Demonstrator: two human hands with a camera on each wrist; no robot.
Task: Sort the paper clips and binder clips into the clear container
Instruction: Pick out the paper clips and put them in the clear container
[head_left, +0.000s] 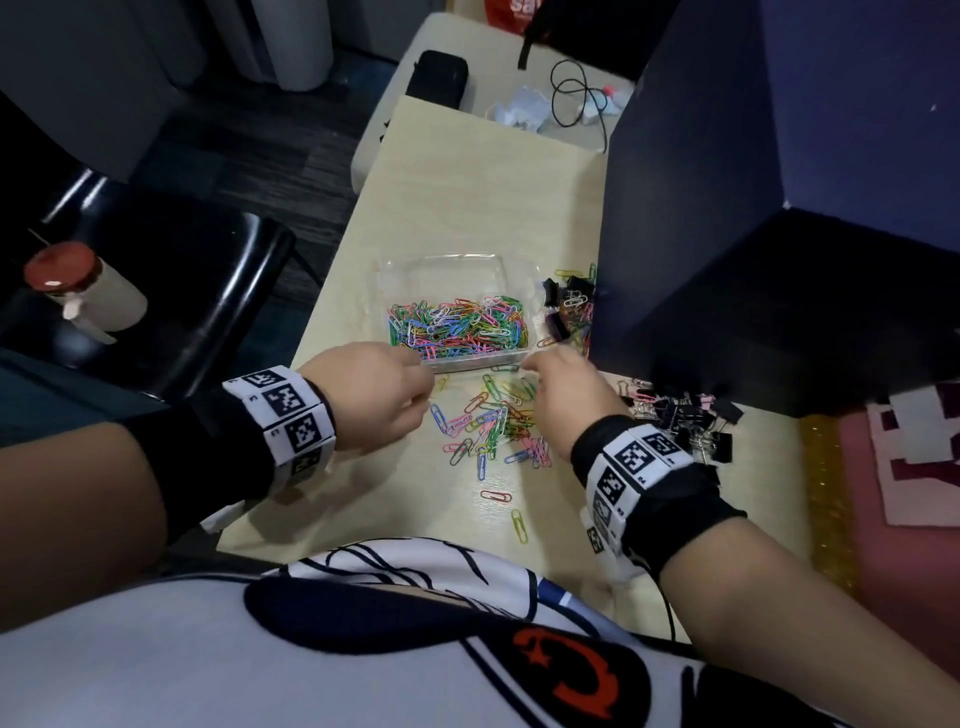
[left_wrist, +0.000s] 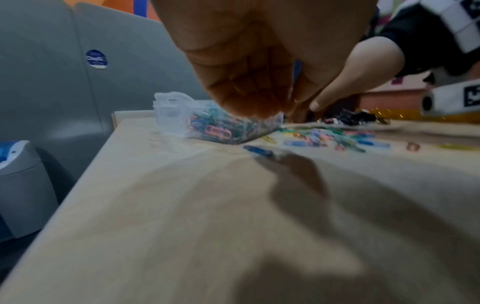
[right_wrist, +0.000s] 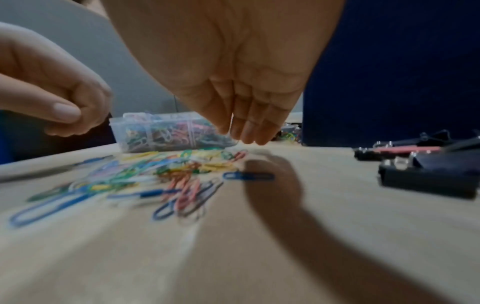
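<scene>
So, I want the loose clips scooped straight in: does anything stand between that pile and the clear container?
Nothing visible does. The loose paper clips lie on bare desk just in front of the open clear container; only its low near wall separates them.

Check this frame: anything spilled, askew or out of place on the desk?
Nothing damaged. Loose paper clips lie scattered in front of the clear container, and binder clips sit piled at right, some mixed with paper clips by the blue partition.
</scene>
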